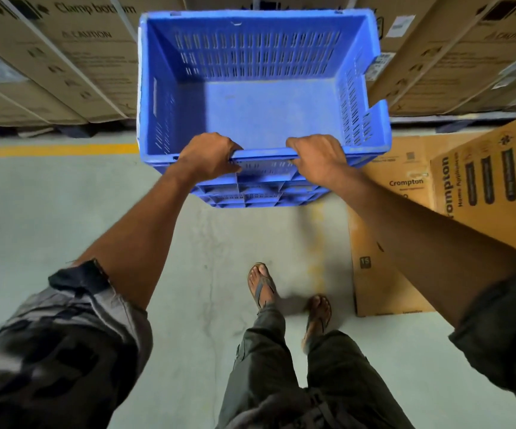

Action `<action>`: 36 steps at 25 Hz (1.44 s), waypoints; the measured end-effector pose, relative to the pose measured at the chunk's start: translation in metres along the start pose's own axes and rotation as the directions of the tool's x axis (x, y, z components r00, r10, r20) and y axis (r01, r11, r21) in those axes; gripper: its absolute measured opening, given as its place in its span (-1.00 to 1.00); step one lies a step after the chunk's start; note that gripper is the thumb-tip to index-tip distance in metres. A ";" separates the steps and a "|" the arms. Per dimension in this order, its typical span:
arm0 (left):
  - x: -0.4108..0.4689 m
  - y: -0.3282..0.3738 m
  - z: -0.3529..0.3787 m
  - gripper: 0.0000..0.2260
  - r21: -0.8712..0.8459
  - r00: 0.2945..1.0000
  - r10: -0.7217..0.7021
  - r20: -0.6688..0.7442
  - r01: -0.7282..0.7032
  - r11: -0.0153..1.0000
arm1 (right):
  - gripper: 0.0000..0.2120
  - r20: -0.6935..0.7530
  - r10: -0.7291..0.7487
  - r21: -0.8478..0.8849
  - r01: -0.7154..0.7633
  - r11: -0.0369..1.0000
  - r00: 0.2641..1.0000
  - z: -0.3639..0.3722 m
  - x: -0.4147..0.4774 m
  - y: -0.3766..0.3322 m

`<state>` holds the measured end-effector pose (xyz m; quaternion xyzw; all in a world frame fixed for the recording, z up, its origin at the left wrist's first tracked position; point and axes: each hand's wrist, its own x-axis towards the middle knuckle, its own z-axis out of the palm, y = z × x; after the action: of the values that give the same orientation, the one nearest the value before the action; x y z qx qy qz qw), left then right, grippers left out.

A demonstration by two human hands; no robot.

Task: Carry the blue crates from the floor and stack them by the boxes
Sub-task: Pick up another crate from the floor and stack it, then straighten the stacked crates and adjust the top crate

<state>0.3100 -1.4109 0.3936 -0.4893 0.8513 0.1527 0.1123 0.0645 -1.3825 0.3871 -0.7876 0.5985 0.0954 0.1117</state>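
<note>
An empty blue crate [259,106] with slotted walls fills the upper middle of the head view. My left hand [208,156] and my right hand [318,157] both grip its near rim, fingers curled over the edge. Below the rim more blue ribbed plastic [256,193] shows; I cannot tell whether it is the crate's own wall or other crates under it. The crate's right wall has a cut-out notch. Tall cardboard boxes [74,66] stand just beyond it.
Large cardboard boxes [454,57] line the far side on pallets. Crompton cartons [485,184] sit on the floor at the right, close to my right arm. A yellow floor line [52,149] runs at the left. My sandalled feet [261,284] stand on grey concrete.
</note>
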 end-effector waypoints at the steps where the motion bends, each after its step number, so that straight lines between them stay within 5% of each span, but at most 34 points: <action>1: 0.001 -0.003 0.001 -0.78 0.021 1.000 0.010 -0.004 -0.010 1.000 | -0.85 0.002 0.003 0.000 -0.003 1.000 1.000 0.002 0.001 -0.002; 14: 0.004 0.005 0.012 -0.73 0.031 0.998 -0.061 -0.002 0.061 0.998 | -0.82 0.083 -0.014 0.070 0.009 0.998 0.996 0.005 0.005 0.004; 18: 0.001 0.009 0.017 -0.68 0.072 0.993 -0.121 -0.020 0.122 0.990 | -0.63 -0.032 0.083 0.020 -0.082 0.996 0.996 0.014 -0.009 -0.003; 24: 0.009 0.002 0.022 -0.65 0.092 0.987 -0.138 -0.080 0.145 0.985 | -0.70 -0.255 0.097 -0.063 -0.116 0.991 0.962 0.038 -0.016 0.004; 31: -0.001 0.021 0.030 -0.67 0.124 0.941 -0.278 -0.195 0.304 0.944 | -0.58 -0.320 0.020 -0.047 -0.037 0.998 0.947 0.042 -0.021 0.006; 36: -0.004 0.023 0.039 -0.59 0.109 0.912 -0.254 -0.321 0.302 0.947 | -0.52 -0.392 0.007 -0.057 -0.032 0.998 0.920 0.050 -0.020 0.007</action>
<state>0.2941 -1.3825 0.3626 -0.6130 0.7890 -0.0090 0.0391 0.0512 -1.3517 0.3443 -0.7878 0.6133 -0.0443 -0.0358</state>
